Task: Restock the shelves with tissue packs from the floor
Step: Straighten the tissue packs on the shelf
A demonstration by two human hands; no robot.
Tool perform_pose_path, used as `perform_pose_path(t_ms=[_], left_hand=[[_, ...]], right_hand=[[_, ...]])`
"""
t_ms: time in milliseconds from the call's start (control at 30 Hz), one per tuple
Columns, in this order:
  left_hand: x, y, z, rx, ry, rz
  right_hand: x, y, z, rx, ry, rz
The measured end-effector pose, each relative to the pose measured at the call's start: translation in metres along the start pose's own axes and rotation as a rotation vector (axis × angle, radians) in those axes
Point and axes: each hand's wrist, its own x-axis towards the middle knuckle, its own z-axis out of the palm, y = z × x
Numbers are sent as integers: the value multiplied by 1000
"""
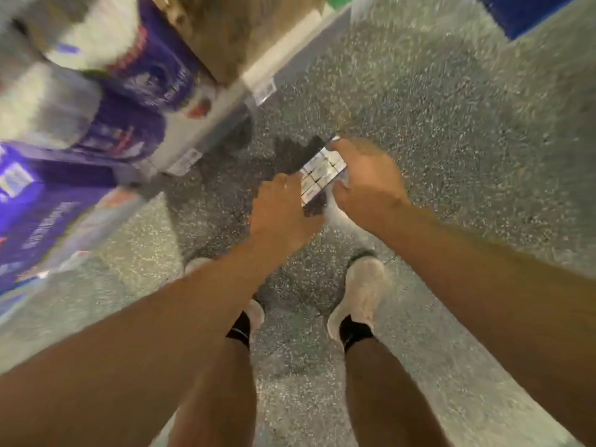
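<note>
While two pale shoes [361, 295] stand on the speckled floor [451, 124] nearest the camera, both bare arms reach down and forward. Just beyond the shoes, the left hand [283, 214] and the right hand [367, 175] close on a small white tissue pack [319, 175] from either side, fingers curled around its edges; whether the pack touches the floor cannot be told. Farther off along the left edge of the floor, blurred purple-and-white packages [129, 101] fill the shelves [206, 124], with a brown cardboard box [232, 30] beyond them.
</note>
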Motion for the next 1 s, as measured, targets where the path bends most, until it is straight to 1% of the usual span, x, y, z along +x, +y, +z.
perform_pose_path(t_ms=[67, 133, 233, 333, 367, 433, 500, 567, 600, 667, 733, 800, 833, 900, 933, 1000], left_hand=[[37, -26, 61, 100, -49, -18], [69, -48, 108, 164, -47, -56], [99, -68, 151, 203, 78, -68], [111, -76, 165, 283, 189, -64], [110, -75, 162, 294, 184, -65], [102, -67, 141, 220, 144, -64], [90, -49, 103, 148, 108, -34], [69, -27, 56, 160, 66, 19], [57, -17, 30, 185, 44, 37], [31, 7, -32, 208, 74, 93], [2, 34, -103, 157, 118, 134], [-31, 63, -172, 156, 112, 122], [-50, 77, -205, 116, 115, 121], [-86, 107, -276, -35, 82, 93], [-106, 122, -314, -53, 110, 83], [-149, 148, -392, 59, 274, 171]], right_hand=[[25, 30, 57, -15, -17, -14], [46, 53, 105, -25, -13, -32], [65, 79, 158, -89, -85, -22], [68, 86, 182, -162, -65, -83], [64, 83, 183, -164, -74, -78], [54, 73, 170, -167, -78, -71], [46, 57, 141, -182, -80, -74], [37, 33, 96, -213, -148, -84], [33, 20, 71, -211, -157, -99], [24, -13, 13, -188, -143, -157], [14, -50, -54, -208, -109, -237], [-1, -82, -130, -216, 1, -282], [-12, -100, -171, -194, 23, -295], [-37, -132, -252, -153, 46, -334], [-50, -148, -292, -132, 68, -368], [-78, -185, -371, -182, 126, -450]])
